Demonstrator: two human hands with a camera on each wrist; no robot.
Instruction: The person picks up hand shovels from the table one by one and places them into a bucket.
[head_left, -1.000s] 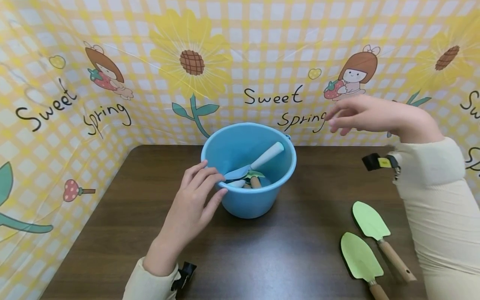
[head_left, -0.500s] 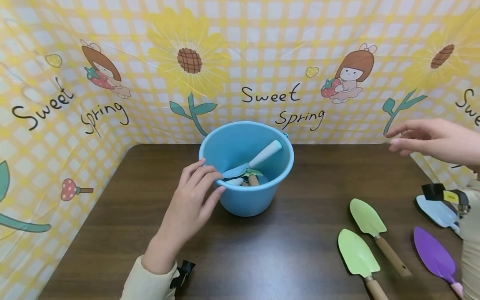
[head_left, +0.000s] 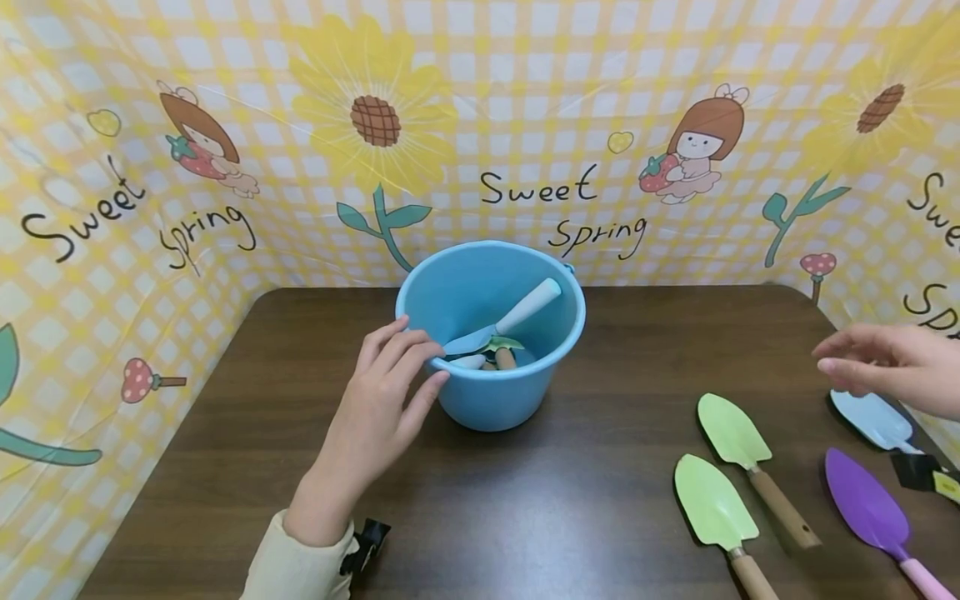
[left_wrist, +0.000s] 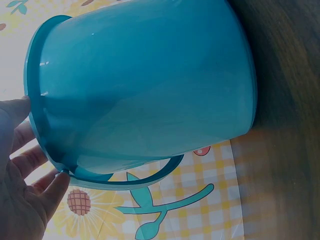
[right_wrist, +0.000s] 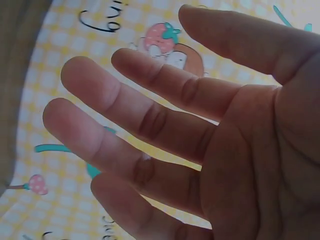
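Observation:
A blue bucket (head_left: 491,402) stands upright on the table, its rim held at the near left by my left hand (head_left: 381,398), fingers over the edge and thumb outside. In the left wrist view the bucket's handle (left_wrist: 165,172) hangs beside it. Inside lies a blue trowel with a pale handle (head_left: 528,307), among other handles, one wooden (head_left: 506,358); their lower parts are hidden. At the right, my right hand (head_left: 896,368) hovers with nothing in it, above a light blue trowel (head_left: 873,421). Its fingers are extended in the right wrist view.
Two green trowels with wooden handles (head_left: 733,432) lie right of the bucket. A purple trowel (head_left: 866,498) with a pink handle lies further right. Yellow checked cloth (head_left: 517,100) with printed flowers stands behind the dark wooden table (head_left: 247,467).
My right hand has moved right and down, from beside the bucket to above the light blue trowel. My left hand has stayed at the bucket's rim.

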